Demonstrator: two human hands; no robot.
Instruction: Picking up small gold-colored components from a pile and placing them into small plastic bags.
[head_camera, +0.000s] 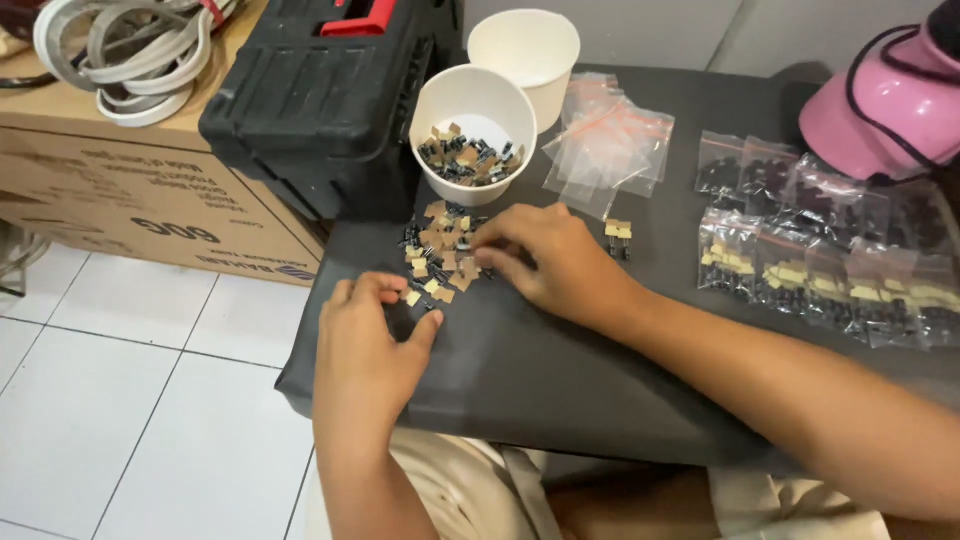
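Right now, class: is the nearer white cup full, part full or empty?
Part full. The nearer cup stands upright with a shallow layer of small dark parts on its bottom; its white inner wall shows bare above them.

Soft, even indoor light falls from above and slightly ahead, bright enough to read the scene without harsh contrast. The matte dark grey tabletop (560, 390) soaks it up and shows almost no glare, while the two white paper cups (473, 100) come close to overexposed on their rims. Shadows are faint — a weak one under the right hand (560, 262) and another under the left hand (372, 345). The clear plastic zip bags (610, 145) and the glossy pink rounded plastic object (885, 100) catch small pale highlights. The small parts are slightly soft in detail. The white floor tiles (120, 400) look flat and bright — their lines bend a little near the left edge.
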